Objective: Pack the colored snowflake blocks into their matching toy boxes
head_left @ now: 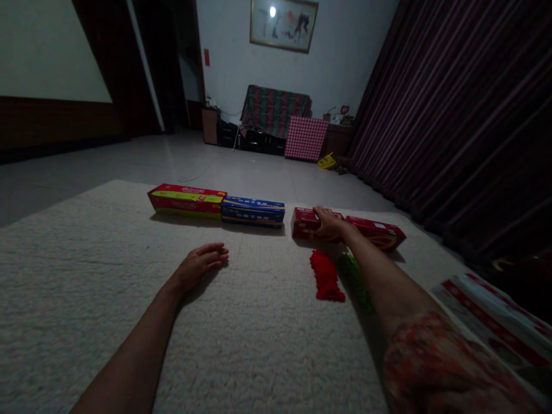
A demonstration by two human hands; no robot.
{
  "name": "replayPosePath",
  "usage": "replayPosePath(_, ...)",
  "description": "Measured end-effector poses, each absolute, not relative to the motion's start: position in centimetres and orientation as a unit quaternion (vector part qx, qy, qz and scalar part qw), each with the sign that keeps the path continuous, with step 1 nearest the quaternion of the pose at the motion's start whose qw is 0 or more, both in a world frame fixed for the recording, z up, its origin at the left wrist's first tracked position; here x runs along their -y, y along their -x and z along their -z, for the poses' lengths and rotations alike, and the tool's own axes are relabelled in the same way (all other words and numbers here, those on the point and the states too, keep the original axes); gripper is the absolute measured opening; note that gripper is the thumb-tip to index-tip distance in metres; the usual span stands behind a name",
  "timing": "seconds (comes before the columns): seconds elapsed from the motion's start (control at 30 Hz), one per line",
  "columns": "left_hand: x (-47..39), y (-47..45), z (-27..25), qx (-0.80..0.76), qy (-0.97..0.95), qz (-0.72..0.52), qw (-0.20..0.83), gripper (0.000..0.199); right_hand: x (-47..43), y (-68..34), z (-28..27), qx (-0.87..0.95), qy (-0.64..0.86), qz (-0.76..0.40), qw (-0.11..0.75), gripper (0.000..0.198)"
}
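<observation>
My right hand [328, 222] reaches forward and is wrapped over a red box [302, 224], thumb on the near side. Just right of that box lies another long red box [377, 231], partly hidden by my forearm. My left hand [203, 264] rests on the cream textured cover [241, 345], fingers stretched out and holding nothing. Beyond it a red and yellow box [187, 201] and a blue box [253, 213] lie end to end, with a gap between the blue box and the gripped one. Nearer me are a red bumpy strip [326, 277] and a green one [354, 279], partly behind my arm.
Right of the cover sits a red and white printed package [491, 316]. Dark purple curtains [422, 103] hang at the right. Across the tiled floor [267, 172] stand a cloth-covered piece of furniture [276, 106] and a red checked panel [306, 138].
</observation>
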State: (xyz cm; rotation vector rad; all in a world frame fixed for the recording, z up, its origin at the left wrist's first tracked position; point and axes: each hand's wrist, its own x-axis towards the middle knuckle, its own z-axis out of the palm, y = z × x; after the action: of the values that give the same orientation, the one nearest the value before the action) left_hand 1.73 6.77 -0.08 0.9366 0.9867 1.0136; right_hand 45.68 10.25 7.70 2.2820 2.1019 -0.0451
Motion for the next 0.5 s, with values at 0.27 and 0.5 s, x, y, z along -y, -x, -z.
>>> replayPosePath(0.27, -6.4, -2.3, -0.8, -0.433, -0.404, -0.445, 0.672, 0.040, -11.5, -45.1, -8.2, -0.681, -0.732, -0.002, 0.003, 0.098)
replayPosePath(0.5, -6.6, -2.3, -0.3, -0.417, -0.410, -0.446, 0.678, 0.038, -6.9, -40.9, -13.1, -0.726, -0.672, -0.107, -0.103, 0.092)
